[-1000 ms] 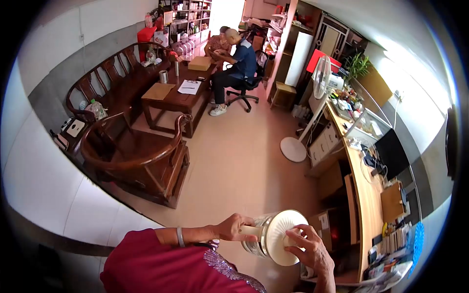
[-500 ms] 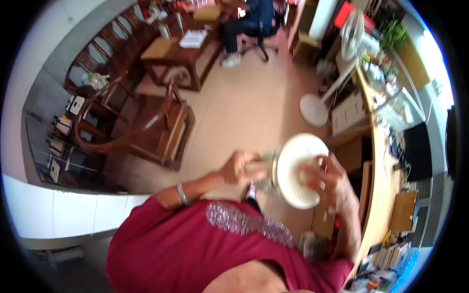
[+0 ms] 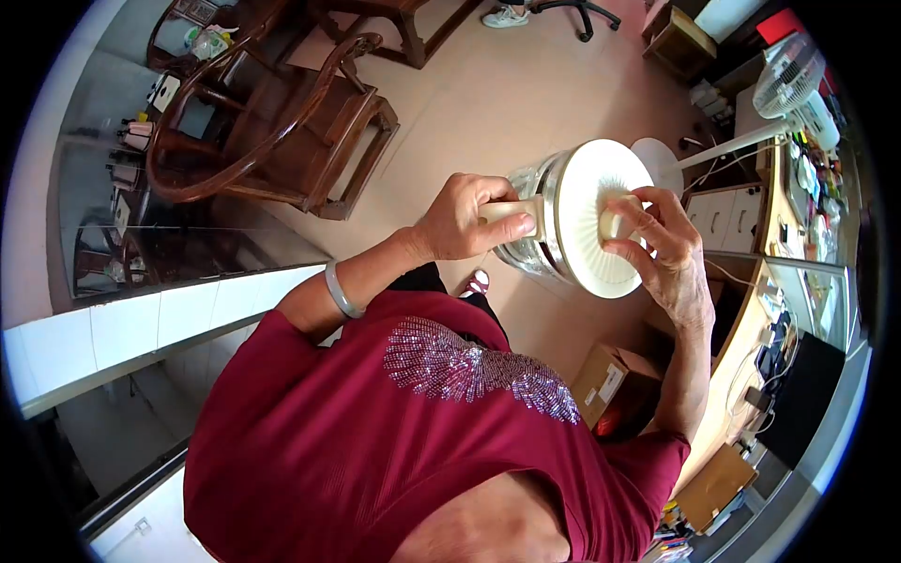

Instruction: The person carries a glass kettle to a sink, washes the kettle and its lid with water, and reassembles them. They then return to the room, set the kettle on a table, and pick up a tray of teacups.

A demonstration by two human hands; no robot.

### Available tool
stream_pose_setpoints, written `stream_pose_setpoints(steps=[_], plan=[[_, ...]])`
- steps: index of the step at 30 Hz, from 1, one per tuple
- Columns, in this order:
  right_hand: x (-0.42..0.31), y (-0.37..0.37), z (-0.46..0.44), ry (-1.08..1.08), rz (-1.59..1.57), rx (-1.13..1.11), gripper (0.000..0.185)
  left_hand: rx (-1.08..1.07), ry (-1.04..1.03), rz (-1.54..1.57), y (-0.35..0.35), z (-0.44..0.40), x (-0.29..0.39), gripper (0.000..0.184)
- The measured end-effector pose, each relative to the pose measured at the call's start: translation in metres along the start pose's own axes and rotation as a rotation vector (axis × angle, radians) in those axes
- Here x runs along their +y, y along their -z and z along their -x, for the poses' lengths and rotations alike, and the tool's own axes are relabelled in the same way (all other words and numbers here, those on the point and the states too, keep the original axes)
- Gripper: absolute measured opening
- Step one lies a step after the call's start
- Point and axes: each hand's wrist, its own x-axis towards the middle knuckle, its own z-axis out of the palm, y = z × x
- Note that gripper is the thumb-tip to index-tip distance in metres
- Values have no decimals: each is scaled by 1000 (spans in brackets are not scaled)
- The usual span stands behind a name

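Note:
A clear glass jug [image 3: 526,255] with a round, ribbed cream lid [image 3: 587,263] is held up in front of my chest, tilted so that the lid faces right. My left hand [image 3: 474,218] is closed around its cream handle [image 3: 496,212], with the thumb along the top. The thumb and fingers of my right hand [image 3: 664,246] pinch the knob [image 3: 615,221] at the lid's centre. The lid sits against the jug's rim. What the jug contains, if anything, I cannot make out.
A dark wooden armchair [image 3: 310,122] stands ahead on the left, beside a glass panel [image 3: 188,253]. At right are a white standing fan [image 3: 788,80] and a long cluttered desk [image 3: 718,394]. A cardboard box [image 3: 610,385] sits below the desk.
My view has tilted down, and the person seated at the back is now mostly out of frame. The jug and both hands appear higher in view, with the same holds.

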Motion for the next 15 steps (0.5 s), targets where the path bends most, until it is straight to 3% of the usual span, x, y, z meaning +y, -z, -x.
stream_pose_setpoints(steps=[9, 12, 15], plan=[[58, -11, -71, -26, -48, 12, 40, -19, 153, 179, 32, -79, -47, 32], [76, 6, -110, -185, -252, -61, 43, -49, 158, 242, 60, -115, -51, 31], [108, 18, -156, -404, -377, 283, 38, -69, 95, 235, 96, -148, -62, 28]])
